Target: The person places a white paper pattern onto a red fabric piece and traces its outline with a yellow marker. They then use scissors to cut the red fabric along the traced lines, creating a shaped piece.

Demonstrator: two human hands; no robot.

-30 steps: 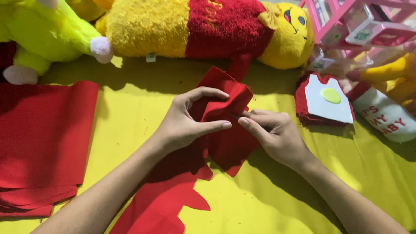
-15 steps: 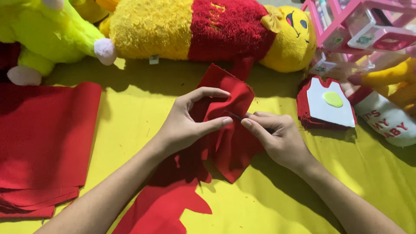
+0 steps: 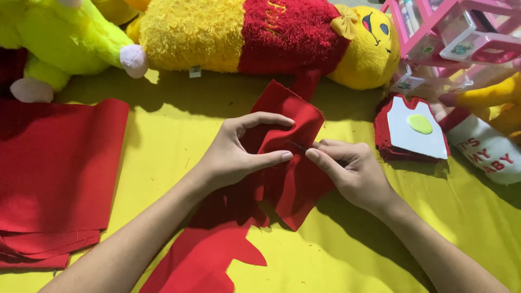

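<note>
Nearest lies a flat offcut of red felt with a jagged cut edge [image 3: 206, 255] on the yellow cloth-covered surface [image 3: 347, 260]. Above it, the left hand [image 3: 239, 154] pinches a folded red felt piece [image 3: 290, 163], while the right hand [image 3: 353, 173] grips a thin dark needle [image 3: 299, 146] entering the fold; the seam looks barely begun. A stack of cut red shapes topped by a white template [image 3: 412, 130] sits right, uncut red felt sheets [image 3: 54, 173] left, plush toys [image 3: 260, 38] beyond.

Bright, sharp; perhaps overhead light
</note>
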